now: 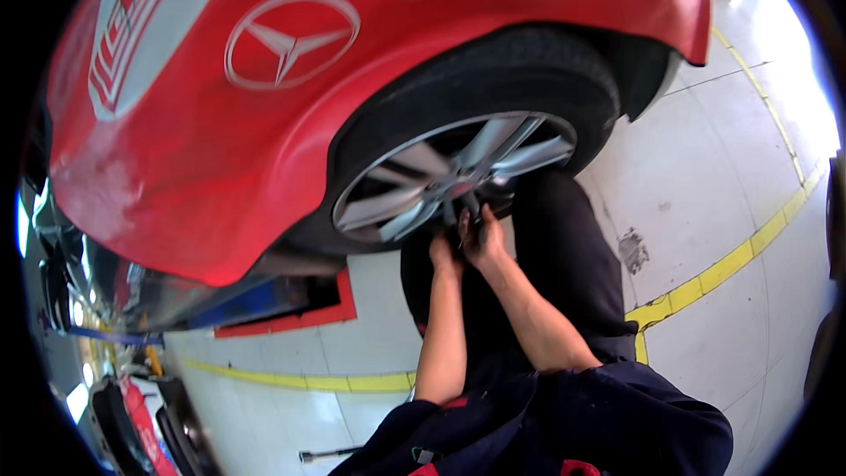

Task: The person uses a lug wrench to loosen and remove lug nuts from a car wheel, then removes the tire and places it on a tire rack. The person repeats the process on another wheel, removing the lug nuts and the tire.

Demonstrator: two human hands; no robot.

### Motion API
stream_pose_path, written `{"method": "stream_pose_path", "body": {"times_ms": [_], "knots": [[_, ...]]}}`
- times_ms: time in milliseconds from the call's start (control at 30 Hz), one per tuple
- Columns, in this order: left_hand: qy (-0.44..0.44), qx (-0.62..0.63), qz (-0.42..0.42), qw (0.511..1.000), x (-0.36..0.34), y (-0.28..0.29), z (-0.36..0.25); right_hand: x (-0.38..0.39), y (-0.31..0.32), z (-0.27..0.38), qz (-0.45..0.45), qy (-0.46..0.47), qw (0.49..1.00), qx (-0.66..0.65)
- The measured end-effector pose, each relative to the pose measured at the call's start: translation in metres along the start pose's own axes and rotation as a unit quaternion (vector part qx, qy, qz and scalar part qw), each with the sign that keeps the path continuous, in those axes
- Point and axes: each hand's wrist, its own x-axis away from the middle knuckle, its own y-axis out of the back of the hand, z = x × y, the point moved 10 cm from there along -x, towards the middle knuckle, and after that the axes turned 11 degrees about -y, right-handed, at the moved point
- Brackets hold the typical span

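A car wheel with a black tyre and a silver spoked rim fills the space in front of me. Both my hands are close together at the rim's lower part, below the hub. My right hand has its fingers bent inward around something dark and small that I cannot make out. Beside it, my left hand is blurred, and its fingers are largely hidden. Whether either hand touches the spokes cannot be told.
A red cover with white emblems drapes the car body around the wheel. My dark-trousered knee is by the tyre. A metal hand tool lies on the floor behind. Yellow lines mark the pale floor; a red-edged opening sits under the car.
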Motion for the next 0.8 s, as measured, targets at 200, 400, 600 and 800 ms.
{"method": "stream_pose_path", "body": {"times_ms": [200,400,600,800], "knots": [[-0.023,-0.059,-0.1,0.993,0.028,0.027,0.008,0.023,0.02,0.015,-0.036,0.119,0.988,0.087],[-0.043,-0.073,-0.106,0.991,0.022,0.017,0.006,0.02,0.016,0.027,-0.068,0.183,0.955,0.224],[-0.026,-0.082,-0.055,0.995,0.009,0.011,0.012,-0.006,0.019,-0.003,0.063,-0.134,0.974,-0.169],[-0.029,-0.117,-0.116,0.986,0.016,0.018,0.013,0.026,0.007,0.039,-0.056,0.206,0.933,0.29]]}}
